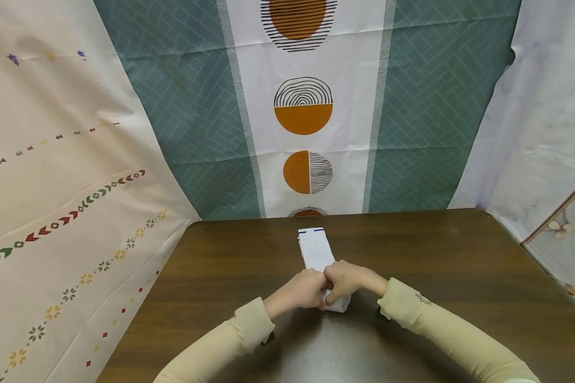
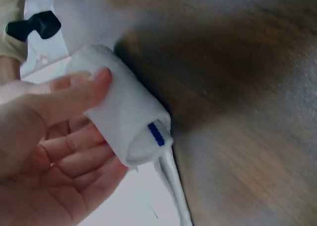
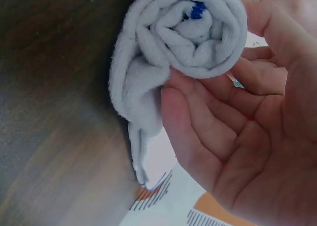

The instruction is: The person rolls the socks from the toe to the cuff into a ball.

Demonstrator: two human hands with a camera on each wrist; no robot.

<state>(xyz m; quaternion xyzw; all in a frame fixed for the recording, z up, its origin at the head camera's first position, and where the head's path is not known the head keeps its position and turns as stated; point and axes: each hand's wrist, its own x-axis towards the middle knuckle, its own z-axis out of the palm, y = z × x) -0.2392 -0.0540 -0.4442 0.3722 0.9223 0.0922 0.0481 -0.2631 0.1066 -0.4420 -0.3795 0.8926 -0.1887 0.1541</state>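
The left hand (image 1: 301, 290) and right hand (image 1: 346, 281) both curl round the rolled near end of a white knit sock (image 1: 316, 251) at the centre of the dark wooden table (image 1: 460, 276); bare surface extends on all sides. The unrolled portion lies flat, soft and rectangular, pointing toward the far edge; blue marks show at its cuff.

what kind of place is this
Probably a makeshift recording booth, not a lived-in room: patterned sheets hang as backdrops on every side of a bare brown table, where two hands roll a white sock.
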